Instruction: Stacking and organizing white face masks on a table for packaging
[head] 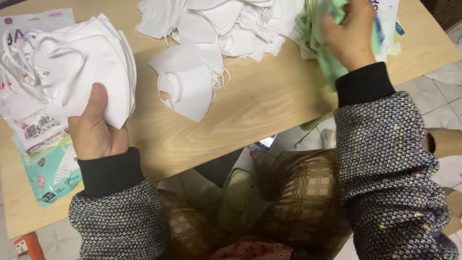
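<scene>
My left hand (96,130) grips a stack of folded white face masks (82,62) with ear loops, held above the left side of the wooden table (269,101). My right hand (349,33) reaches to the far right of the table and closes on a pale green plastic package (320,36) that looks blurred. A loose heap of white masks (226,24) lies along the far edge between my hands, and a few separate white masks (190,82) lie in front of it.
Flat printed mask packages (45,159), white and teal, lie under my left hand at the table's left edge. More packages (387,24) sit at the far right. My plaid-covered lap (298,192) and tiled floor (442,96) show below the table.
</scene>
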